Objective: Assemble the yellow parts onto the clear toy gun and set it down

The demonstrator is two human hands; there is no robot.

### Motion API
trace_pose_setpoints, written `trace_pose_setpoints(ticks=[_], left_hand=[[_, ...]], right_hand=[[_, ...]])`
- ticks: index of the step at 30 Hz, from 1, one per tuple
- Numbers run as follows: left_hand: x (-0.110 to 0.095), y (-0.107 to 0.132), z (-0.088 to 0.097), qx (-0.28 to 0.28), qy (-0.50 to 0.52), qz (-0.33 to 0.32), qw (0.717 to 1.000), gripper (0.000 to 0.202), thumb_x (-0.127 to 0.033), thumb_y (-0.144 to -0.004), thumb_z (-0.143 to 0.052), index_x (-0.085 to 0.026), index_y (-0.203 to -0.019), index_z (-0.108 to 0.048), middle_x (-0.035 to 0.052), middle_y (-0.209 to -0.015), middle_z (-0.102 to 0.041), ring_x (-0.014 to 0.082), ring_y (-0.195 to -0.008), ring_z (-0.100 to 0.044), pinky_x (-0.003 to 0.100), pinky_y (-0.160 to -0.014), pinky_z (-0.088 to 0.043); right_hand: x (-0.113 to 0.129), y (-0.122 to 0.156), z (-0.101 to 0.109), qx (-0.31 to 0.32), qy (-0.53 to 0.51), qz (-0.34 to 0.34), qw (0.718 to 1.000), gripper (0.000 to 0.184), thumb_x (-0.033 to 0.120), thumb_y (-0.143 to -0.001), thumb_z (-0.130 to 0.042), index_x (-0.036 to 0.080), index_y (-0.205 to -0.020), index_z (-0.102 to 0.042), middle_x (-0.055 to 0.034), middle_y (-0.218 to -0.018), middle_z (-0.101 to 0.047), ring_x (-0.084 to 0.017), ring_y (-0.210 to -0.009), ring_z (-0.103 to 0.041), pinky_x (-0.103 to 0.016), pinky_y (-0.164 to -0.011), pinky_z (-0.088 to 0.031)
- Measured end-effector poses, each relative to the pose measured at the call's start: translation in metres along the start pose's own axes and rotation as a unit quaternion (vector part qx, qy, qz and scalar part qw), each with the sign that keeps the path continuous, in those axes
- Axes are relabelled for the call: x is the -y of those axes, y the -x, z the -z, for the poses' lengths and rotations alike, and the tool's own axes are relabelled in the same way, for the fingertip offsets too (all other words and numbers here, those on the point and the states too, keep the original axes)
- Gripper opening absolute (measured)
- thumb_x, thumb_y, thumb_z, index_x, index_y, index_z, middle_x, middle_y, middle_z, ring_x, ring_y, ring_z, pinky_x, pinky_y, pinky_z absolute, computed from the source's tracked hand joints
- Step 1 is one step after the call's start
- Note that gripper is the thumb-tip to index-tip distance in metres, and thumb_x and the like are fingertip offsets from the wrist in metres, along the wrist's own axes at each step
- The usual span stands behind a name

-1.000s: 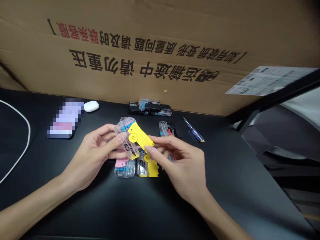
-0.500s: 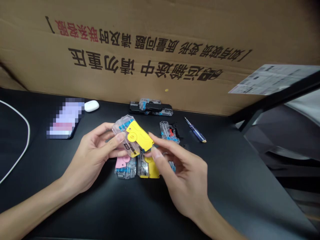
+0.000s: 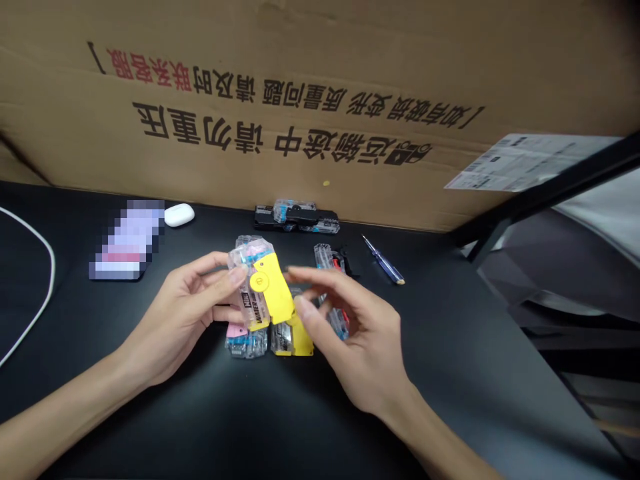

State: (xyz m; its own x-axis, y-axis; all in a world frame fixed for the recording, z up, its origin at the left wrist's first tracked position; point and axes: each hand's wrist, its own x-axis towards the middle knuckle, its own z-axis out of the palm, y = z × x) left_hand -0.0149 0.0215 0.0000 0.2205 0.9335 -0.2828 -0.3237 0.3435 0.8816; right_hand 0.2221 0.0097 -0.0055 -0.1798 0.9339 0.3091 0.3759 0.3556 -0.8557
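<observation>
My left hand (image 3: 193,310) grips a clear plastic block with a yellow swivel flap (image 3: 265,290), thumb on its top and fingers behind. My right hand (image 3: 350,333) is just to the right, its thumb and forefinger pinching the flap's free end. Under the hands, on the black table (image 3: 250,413), lie a clear block with a pink flap (image 3: 243,337) and another with a yellow flap (image 3: 295,337). A further clear block with a red part (image 3: 327,257) rests behind my right hand.
A big cardboard box (image 3: 300,100) with printed characters walls the back. Along it lie a black and clear piece (image 3: 297,215), a small blue screwdriver (image 3: 384,261), a white earbud case (image 3: 179,214) and a blurred flat item (image 3: 127,241). A white cable (image 3: 35,307) curves at left.
The yellow flap has swung from pointing out to the right down toward the block's body. My right hand moved slightly left with it; my left hand stays put.
</observation>
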Motion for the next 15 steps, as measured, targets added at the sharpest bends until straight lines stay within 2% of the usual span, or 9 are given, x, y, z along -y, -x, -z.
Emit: trace_pose_setpoints(ticks=[2, 3, 5, 6, 8, 11, 15], left_hand=[[0.0, 0.0, 0.0, 0.014, -0.019, 0.012, 1.0, 0.034, -0.048, -0.094, -0.097, -0.02, -0.111, -0.088, 0.0046, -0.084, -0.082, 0.0143, -0.068, -0.076, 0.022, -0.067, -0.069], [0.0, 0.001, 0.0, 0.017, -0.032, 0.014, 0.999, 0.035, -0.047, -0.093, -0.097, -0.02, -0.112, -0.089, 0.0045, -0.085, -0.081, 0.0139, -0.068, -0.075, 0.021, -0.066, -0.068], [0.002, 0.001, 0.001, 0.019, -0.06, 0.013, 0.998, 0.034, -0.045, -0.091, -0.098, -0.022, -0.115, -0.09, 0.0046, -0.089, -0.083, 0.0138, -0.072, -0.075, 0.019, -0.065, -0.066], [0.003, 0.002, 0.001, 0.021, -0.072, 0.012, 0.997, 0.034, -0.043, -0.091, -0.098, -0.024, -0.118, -0.09, 0.0045, -0.092, -0.084, 0.0139, -0.074, -0.075, 0.018, -0.066, -0.066], [0.004, 0.003, 0.001, 0.029, -0.086, 0.009, 0.996, 0.033, -0.038, -0.091, -0.099, -0.026, -0.12, -0.09, 0.0038, -0.095, -0.085, 0.0145, -0.079, -0.077, 0.017, -0.069, -0.066], [0.004, 0.004, -0.001, 0.041, -0.087, -0.002, 0.995, 0.032, -0.039, -0.091, -0.099, -0.026, -0.119, -0.09, 0.0027, -0.092, -0.084, 0.0155, -0.079, -0.078, 0.02, -0.072, -0.069], [-0.002, 0.011, -0.006, 0.005, -0.114, -0.047, 0.992, 0.041, -0.054, -0.099, -0.089, -0.026, -0.13, -0.084, 0.0056, -0.105, -0.087, 0.0204, -0.083, -0.084, 0.031, -0.079, -0.075]], right_hand=[[-0.001, -0.003, 0.005, 0.034, 0.009, 0.05, 0.998, 0.067, 0.038, -0.098, -0.089, 0.032, -0.162, -0.067, -0.0125, -0.159, -0.073, -0.03, -0.119, -0.08, -0.039, -0.08, -0.069], [-0.003, -0.004, 0.007, 0.057, 0.023, 0.08, 0.995, 0.086, 0.041, -0.094, -0.095, 0.033, -0.17, -0.057, -0.014, -0.171, -0.063, -0.035, -0.136, -0.074, -0.044, -0.091, -0.071], [-0.006, -0.006, 0.008, 0.098, 0.068, 0.137, 0.983, 0.102, 0.045, -0.09, -0.099, 0.034, -0.178, -0.047, -0.0151, -0.179, -0.054, -0.041, -0.156, -0.061, -0.055, -0.116, -0.064], [-0.007, -0.007, 0.008, 0.111, 0.09, 0.16, 0.977, 0.102, 0.046, -0.092, -0.098, 0.034, -0.178, -0.046, -0.0155, -0.178, -0.056, -0.041, -0.16, -0.058, -0.059, -0.124, -0.057], [-0.01, -0.008, 0.007, 0.123, 0.121, 0.203, 0.964, 0.094, 0.047, -0.095, -0.095, 0.032, -0.176, -0.049, -0.0165, -0.172, -0.062, -0.04, -0.156, -0.062, -0.061, -0.13, -0.05], [-0.011, -0.013, 0.011, 0.113, 0.134, 0.247, 0.953, 0.084, 0.049, -0.096, -0.093, 0.031, -0.169, -0.056, -0.0171, -0.163, -0.069, -0.039, -0.144, -0.07, -0.059, -0.124, -0.054], [-0.013, -0.033, 0.03, 0.088, 0.14, 0.218, 0.962, 0.073, 0.044, -0.095, -0.093, 0.031, -0.161, -0.064, -0.0148, -0.158, -0.073, -0.039, -0.145, -0.069, -0.06, -0.124, -0.051]])
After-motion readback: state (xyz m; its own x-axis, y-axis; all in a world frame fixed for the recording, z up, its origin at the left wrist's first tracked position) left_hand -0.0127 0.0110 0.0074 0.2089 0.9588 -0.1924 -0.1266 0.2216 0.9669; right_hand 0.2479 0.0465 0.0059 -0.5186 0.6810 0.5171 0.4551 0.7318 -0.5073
